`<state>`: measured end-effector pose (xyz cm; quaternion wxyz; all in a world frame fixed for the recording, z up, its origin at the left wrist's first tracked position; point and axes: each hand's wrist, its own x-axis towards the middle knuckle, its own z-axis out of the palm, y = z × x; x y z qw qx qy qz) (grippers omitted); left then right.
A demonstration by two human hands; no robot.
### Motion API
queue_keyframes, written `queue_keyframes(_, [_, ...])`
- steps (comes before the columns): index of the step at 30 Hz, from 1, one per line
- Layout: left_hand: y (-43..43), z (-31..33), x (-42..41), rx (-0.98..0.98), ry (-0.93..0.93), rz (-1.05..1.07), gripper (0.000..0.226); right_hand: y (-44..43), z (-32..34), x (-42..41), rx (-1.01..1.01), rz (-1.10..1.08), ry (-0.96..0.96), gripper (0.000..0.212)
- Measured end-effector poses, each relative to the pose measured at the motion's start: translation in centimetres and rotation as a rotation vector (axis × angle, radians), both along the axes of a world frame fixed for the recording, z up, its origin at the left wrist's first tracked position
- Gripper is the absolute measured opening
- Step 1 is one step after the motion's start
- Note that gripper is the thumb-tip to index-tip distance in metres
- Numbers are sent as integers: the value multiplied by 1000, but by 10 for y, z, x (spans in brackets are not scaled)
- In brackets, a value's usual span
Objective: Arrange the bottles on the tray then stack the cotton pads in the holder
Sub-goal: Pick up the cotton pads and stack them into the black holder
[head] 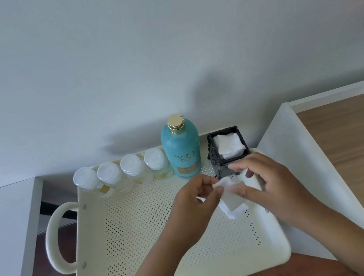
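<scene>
A cream perforated tray (143, 229) with a loop handle on its left end sits in front of the person, and along its far edge the bottles stand in a row: four small clear bottles (122, 172) with round pale caps, side by side, then a tall teal bottle (182, 152) with a gold cap just to their right. Right of that, at the tray's far right corner, stands a black square holder (227, 154), open at the top, with white cotton pads (229, 144) already stacked inside it. Just in front of the holder both hands meet over the tray. The left hand (197, 204) is curled, thumb and fingertips pinching the left edge of a small bunch of loose cotton pads (231, 198). The right hand (269, 182) grips the same bunch from the right, thumb laid across the top pad and fingers curved above it, close to the holder's near side. The bunch hangs slightly fanned between the two hands, its lower pads drooping toward the tray floor; I cannot tell whether they touch it. A white ledge (302, 165) and a wooden surface (361, 154) lie to the right of the tray.
</scene>
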<state>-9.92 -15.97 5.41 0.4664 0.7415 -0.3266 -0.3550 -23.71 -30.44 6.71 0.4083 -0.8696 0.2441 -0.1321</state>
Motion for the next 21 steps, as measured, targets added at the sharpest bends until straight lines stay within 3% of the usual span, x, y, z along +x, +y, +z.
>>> queue_keyframes(3, [-3, 9, 5, -12, -16, -23, 4, 3, 0, -1, 147, -4, 47, 50])
queue_keyframes(7, [-5, 13, 6, -9, -114, -68, 6, 4, 4, 0, 158, -67, 14, 20])
queue_keyframes(14, [-11, 7, 10, 2, -119, -67, 7, 3, 9, 5, 191, -138, -27, 8])
queue_keyframes(18, [-9, -10, 14, 59, -125, 11, 8, -4, 9, 19, 69, -285, -73, 8])
queue_keyframes(21, [0, -33, 14, 179, -271, -9, 14, -19, 12, 32, 11, -382, -124, 8])
